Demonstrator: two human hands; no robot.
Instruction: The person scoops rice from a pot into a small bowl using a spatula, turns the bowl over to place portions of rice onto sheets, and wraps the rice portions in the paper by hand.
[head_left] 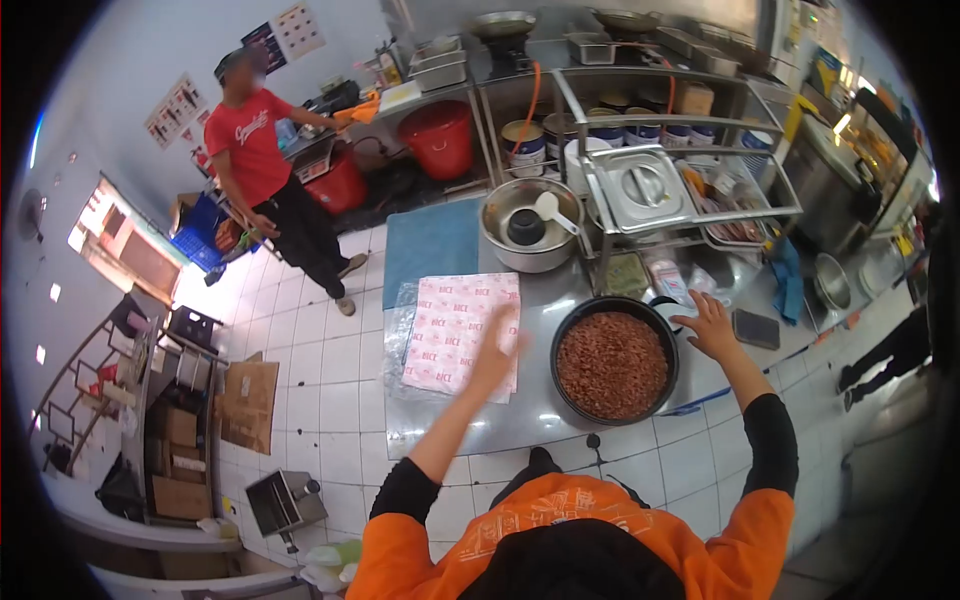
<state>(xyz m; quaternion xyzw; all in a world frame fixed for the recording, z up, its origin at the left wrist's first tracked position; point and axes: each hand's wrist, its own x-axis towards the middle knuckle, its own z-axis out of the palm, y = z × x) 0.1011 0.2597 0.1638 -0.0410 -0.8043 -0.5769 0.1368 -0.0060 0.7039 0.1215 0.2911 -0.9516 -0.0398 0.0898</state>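
Note:
My left hand [495, 350], blurred, is over the stack of white paper with pink-red print [450, 330]; its fingers look stretched out, with nothing visible in them. A round black pan [557, 378] full of reddish-brown crumbly food [612, 365] stands on the metal table [550, 300]. Just right of the pan's upper rim, my right hand [708, 325] has its fingers spread, near a small pale item that I cannot make out. Whether the fingertips touch that item is unclear.
Behind the papers lie a blue mat [430, 250] and a metal pot [530, 258] holding a white ladle [555, 212]. A metal rack with a lidded tray [640, 188] stands behind the pan. A person in a red shirt [250, 145] is at the back left counter.

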